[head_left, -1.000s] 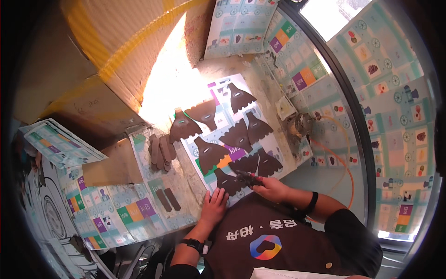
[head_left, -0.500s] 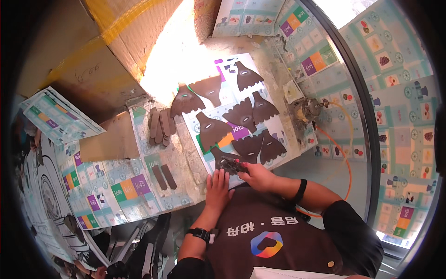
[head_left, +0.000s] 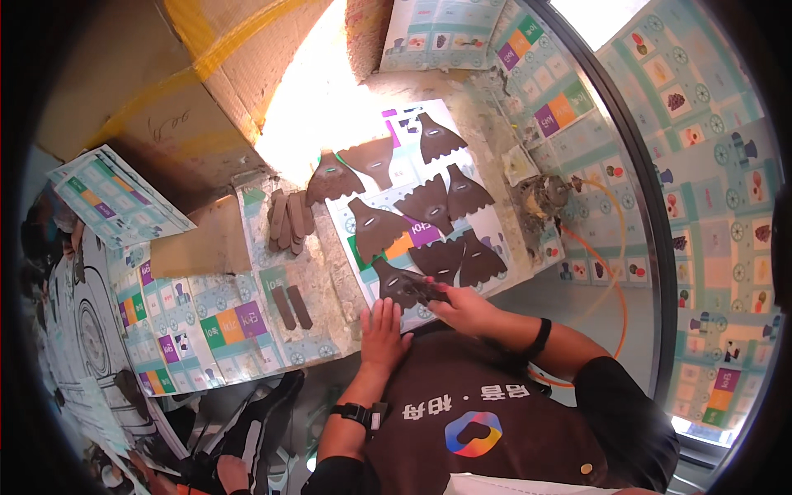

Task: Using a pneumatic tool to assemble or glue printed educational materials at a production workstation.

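Observation:
My right hand (head_left: 456,307) is closed around a dark hand tool (head_left: 427,289), shaped somewhat like a spray gun; its details are blurred. The tool is over the nearest dark brown scalloped leather-like piece (head_left: 390,278), hiding its right part. My left hand (head_left: 383,334) lies flat with fingers stretched out at the near edge of the printed board (head_left: 342,219), just below that piece. Several similar flared brown pieces, such as one with a small pale slot (head_left: 378,231), are spread over the board, some overlapping.
Brown strips (head_left: 289,221) lie stacked left of the board, with two more strips (head_left: 290,308) nearer me. Large cardboard boxes (head_left: 173,124) stand behind. A grimy metal fitting (head_left: 544,196) with an orange hose (head_left: 620,309) is at the right, beside a dark frame post (head_left: 639,165).
My right hand and the tool have shifted slightly right, uncovering more of the nearest brown piece. My left hand stays at the board's edge. The whole view has turned a little.

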The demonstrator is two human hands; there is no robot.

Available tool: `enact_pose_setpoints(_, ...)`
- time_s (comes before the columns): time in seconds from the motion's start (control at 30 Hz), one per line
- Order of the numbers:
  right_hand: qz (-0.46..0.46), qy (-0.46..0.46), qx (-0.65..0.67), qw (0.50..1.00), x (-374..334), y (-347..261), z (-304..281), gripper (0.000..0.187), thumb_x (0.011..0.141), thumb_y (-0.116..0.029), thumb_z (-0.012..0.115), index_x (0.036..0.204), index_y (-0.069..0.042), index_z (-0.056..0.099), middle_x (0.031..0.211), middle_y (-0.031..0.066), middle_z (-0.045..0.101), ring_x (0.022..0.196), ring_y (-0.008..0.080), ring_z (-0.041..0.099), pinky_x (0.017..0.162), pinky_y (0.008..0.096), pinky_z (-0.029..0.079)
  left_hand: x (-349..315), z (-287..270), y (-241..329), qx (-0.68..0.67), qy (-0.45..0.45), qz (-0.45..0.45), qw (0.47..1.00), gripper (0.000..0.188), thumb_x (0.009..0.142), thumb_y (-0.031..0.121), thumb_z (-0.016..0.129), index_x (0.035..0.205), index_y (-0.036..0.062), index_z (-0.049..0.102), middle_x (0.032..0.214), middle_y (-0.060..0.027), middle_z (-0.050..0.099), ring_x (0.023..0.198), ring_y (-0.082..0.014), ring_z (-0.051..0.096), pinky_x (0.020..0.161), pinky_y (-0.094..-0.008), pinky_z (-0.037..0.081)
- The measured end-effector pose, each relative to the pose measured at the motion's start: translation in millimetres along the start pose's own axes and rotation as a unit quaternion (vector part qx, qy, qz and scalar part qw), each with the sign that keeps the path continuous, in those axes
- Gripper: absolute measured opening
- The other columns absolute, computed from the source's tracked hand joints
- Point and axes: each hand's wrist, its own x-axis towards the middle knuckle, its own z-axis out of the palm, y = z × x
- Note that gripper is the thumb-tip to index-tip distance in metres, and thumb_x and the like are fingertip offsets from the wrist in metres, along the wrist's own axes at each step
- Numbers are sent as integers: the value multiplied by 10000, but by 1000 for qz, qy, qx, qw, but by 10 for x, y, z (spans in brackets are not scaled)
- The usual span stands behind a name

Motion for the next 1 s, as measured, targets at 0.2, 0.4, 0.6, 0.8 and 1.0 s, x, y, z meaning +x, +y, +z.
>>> enact_pose_setpoints(0.2,38,86,57,994,-317,802,-240,308,977,-297,576,1136,-38,624,776,151,628,721,265,607,715,396,491,183,14,196,-35,15,42,998,783,710,409,809,1355,57,537,1498,-163,416,1439,-335,328,1175,-589,212)
enact_pose_setpoints(0.4,34,149,90,984,-398,990,-238,329,973,-312,577,1131,-26,625,813,174,649,750,297,630,722,396,499,662,139,660,38,-119,150,981,849,774,480,745,1453,67,445,1596,-146,282,1504,-300,202,1207,-555,162)
enact_pose_setpoints(0.6,19,167,81,982,-302,810,-348,350,968,-320,566,1150,-25,617,882,239,664,849,406,653,756,435,507,726,257,795,9,-120,104,987,880,778,463,755,1481,65,405,1600,-149,261,1506,-313,196,1211,-547,157)
enact_pose_setpoints(0.8,37,132,41,990,-122,722,-360,363,965,-338,544,1130,-21,611,951,277,668,937,478,630,783,486,505,754,256,785,7,-108,117,987,887,758,440,775,1468,56,408,1584,-160,273,1503,-323,201,1210,-545,168)
enact_pose_setpoints(1.0,30,105,50,993,-161,802,-254,364,958,-339,549,1110,-16,616,926,273,670,924,471,633,791,491,505,757,240,776,18,-141,115,983,864,793,431,746,1483,57,384,1587,-153,263,1507,-317,195,1214,-535,172)
